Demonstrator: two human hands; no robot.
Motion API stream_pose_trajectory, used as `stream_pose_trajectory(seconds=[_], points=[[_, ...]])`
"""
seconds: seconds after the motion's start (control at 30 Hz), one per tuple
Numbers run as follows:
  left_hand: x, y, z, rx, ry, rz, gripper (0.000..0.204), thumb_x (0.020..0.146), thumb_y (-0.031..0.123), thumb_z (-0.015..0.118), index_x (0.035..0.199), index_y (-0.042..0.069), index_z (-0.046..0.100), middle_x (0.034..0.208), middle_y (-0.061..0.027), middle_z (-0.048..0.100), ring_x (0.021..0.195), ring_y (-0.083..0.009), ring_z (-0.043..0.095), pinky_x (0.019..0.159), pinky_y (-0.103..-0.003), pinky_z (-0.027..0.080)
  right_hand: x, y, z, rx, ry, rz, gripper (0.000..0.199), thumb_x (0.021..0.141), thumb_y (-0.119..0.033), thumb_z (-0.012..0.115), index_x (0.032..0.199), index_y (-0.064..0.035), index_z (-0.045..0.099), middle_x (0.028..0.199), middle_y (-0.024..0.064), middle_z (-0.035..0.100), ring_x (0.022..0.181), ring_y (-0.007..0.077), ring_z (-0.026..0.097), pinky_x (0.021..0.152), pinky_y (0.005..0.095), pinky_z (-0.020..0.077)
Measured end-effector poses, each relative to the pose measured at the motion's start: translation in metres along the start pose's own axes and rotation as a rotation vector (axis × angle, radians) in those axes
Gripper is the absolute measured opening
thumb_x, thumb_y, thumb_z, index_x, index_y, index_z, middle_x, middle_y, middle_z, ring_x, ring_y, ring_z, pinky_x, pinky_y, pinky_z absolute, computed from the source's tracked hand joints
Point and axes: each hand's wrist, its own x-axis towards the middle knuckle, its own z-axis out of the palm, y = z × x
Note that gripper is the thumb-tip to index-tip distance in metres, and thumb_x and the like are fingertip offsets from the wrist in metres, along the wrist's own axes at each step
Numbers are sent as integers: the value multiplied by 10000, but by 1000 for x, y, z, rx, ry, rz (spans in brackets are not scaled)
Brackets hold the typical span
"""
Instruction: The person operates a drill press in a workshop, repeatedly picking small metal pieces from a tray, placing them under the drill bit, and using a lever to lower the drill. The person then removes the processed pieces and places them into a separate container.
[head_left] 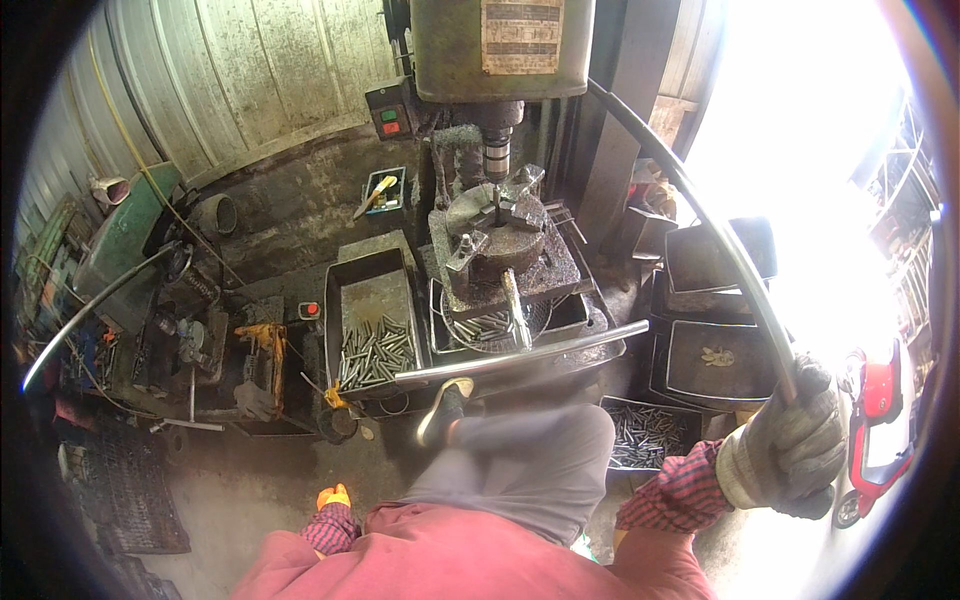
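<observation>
My right hand (795, 450), in a grey-white work glove, is wrapped round the end of a long metal lever (715, 205) that runs up to the drill press head (500, 50). Low on the left, my left hand (335, 497) wears an orange glove and hangs beside my body; it is small in view and the set of its fingers is unclear. Under the press spindle (497, 150) stands a round chuck fixture (495, 225) with clamps, wet and strewn with chips. A bare metal bar (525, 355) crosses in front of it.
Short metal pins (378, 350) fill part of a metal tray (370, 270) left of the fixture. Another bin of pins (645, 435) stands by my right knee, below stacked trays (720, 355). A switch box (388, 110) hangs behind. A red scooter (885, 430) is at far right.
</observation>
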Motion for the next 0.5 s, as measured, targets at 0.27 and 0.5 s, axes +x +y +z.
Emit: stream_pose_trajectory(seconds=[0.27,0.5], points=[[-1,16,-9,-49,-19,-15,522,967,469,662,1211,15,747,1245,-237,722,1205,-386,677,1045,-457,515,-19,4,6,2,117,-62,319,982,-581,620,941,-288,502,655,-147,489,555,103,551,570,320,341],[-6,25,-16,-99,-9,-23,523,967,436,677,1249,-2,728,1260,-235,719,1218,-380,674,1060,-448,510,-32,3,-2,-47,-36,-30,331,986,-581,606,810,-318,507,621,-152,457,534,90,530,542,315,278]])
